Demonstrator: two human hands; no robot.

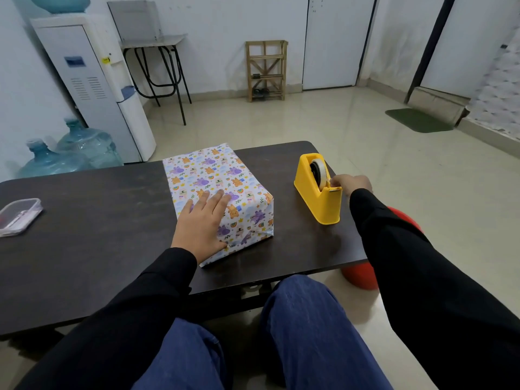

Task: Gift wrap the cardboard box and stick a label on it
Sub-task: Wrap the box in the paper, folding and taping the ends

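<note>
Here, a seated person in black sleeves works at a dark brown wooden table (98,235). The rectangular box (213,175), wrapped in white cartoon-animal paper, lies mid-table w/ the left hand (201,220) pressed flat on its near top, fingers straight & spread. The right hand (351,184) reaches to the yellow plastic tape dispenser (318,198), just right of the box & apart from it, thumb & fingertips pinching the clear tape end at the cutter. A clear lidded plastic container (19,216) sits at the table's far left edge.
</note>
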